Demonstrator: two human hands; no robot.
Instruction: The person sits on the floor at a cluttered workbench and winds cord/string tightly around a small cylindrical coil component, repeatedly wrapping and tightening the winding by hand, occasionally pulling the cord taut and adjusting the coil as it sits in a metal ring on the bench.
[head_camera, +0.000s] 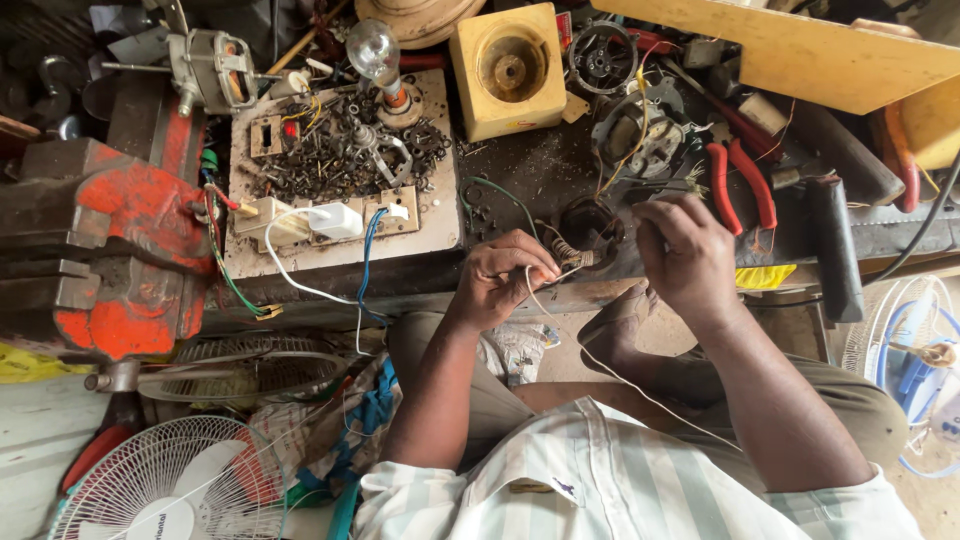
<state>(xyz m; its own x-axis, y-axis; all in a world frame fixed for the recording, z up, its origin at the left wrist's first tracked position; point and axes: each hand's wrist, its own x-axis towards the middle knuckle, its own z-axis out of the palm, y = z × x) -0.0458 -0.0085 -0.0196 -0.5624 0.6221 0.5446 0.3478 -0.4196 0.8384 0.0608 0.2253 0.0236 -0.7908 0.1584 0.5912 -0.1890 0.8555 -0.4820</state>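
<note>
Striped shirt (620, 480) below, the left hand (500, 280) is pinching a white thread (600, 365) at the motor stator coil (585, 235) on the bench edge while the right hand (690, 255) is steadying the winding, fingers closed; keeping the thread taut probably makes for tight lacing.

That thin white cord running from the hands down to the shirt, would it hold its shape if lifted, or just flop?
The white cord would probably flop: it hangs in a loose curve from the left hand toward the striped shirt. It looks very thin, so likely light. It bends sharply at the fingers, suggesting little stiffness.
</note>
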